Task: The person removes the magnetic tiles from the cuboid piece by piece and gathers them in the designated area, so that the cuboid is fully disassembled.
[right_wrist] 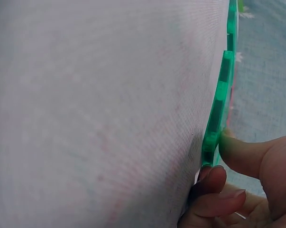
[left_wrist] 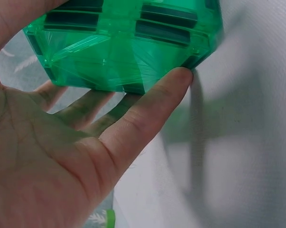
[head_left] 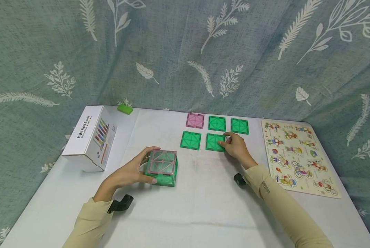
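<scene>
One pink-topped, translucent green plastic box [head_left: 163, 168] is gripped by the left hand [head_left: 129, 174]. The right hand [head_left: 236, 146] pinches a translucent green square plastic tile [head_left: 213, 142].

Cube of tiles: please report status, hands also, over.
Left hand grips pink-topped green cube. Right hand pinches green tile at its right edge. Possible obstacle: another green tile, left of the pinched one.

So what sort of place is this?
Probably an indoor play table: green see-through tiles and a cartoon picture board lie on it, and leaf-patterned cloth hangs behind.
</scene>
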Demonstrator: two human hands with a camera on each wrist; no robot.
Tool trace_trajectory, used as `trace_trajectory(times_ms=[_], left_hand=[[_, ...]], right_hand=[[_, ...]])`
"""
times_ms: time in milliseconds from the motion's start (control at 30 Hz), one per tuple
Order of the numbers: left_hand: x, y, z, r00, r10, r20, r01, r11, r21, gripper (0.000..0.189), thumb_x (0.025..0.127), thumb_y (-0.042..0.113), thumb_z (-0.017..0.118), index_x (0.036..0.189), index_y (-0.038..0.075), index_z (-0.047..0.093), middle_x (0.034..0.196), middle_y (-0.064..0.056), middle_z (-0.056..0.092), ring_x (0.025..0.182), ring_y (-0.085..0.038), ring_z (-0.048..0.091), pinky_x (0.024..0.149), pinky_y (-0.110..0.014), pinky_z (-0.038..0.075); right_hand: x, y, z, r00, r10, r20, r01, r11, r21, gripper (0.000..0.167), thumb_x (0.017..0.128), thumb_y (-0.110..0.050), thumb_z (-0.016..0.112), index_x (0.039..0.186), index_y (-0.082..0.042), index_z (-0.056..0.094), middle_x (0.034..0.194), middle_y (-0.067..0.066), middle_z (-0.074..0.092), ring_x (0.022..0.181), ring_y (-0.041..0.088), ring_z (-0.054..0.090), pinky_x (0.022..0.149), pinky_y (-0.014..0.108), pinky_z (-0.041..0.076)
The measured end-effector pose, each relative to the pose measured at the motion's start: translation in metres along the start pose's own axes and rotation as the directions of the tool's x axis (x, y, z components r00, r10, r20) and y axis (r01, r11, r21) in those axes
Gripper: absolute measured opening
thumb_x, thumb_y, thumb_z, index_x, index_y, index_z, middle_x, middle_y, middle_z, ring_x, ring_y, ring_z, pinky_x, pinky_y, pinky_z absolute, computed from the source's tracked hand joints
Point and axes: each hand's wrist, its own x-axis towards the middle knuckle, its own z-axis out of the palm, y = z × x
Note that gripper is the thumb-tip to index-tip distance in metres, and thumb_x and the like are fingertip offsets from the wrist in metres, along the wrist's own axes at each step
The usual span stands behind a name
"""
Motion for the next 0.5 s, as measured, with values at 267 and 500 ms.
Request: trace_trajectory(times_ms=[267,500], left_hand=[[-0.0001,0.0036,0.0005,1.0,0.022,0.011,-0.022,1.0,0.017,0.108,0.075,0.015,0.088,0.159,0.031,0.023,0.166,-0.01,0.024,0.155,-0.044,0.016,0.116,-0.075,0.015],[-0.0007,0.0067,-0.0011,0.999,0.039,0.02,-0.04,0.998,0.052,0.112,0.075,0.014,0.087,0.162,0.025,0.017,0.169,-0.014,0.016,0.156,-0.045,0.01,0.117,-0.075,0.011]], right_hand=[[-0.0001,0.0008,0.001,1.0,0.004,-0.012,-0.003,1.0,0.006,0.053,0.095,-0.03,0.07,0.14,-0.005,0.056,0.081,0.007,0.057,0.065,0.018,0.049,0.06,0.029,0.041],[-0.0005,0.0002,-0.0001,1.0,0.004,-0.013,-0.003,1.0,0.014,0.052,0.096,-0.029,0.069,0.139,-0.004,0.056,0.08,0.006,0.055,0.065,0.018,0.048,0.06,0.029,0.04]])
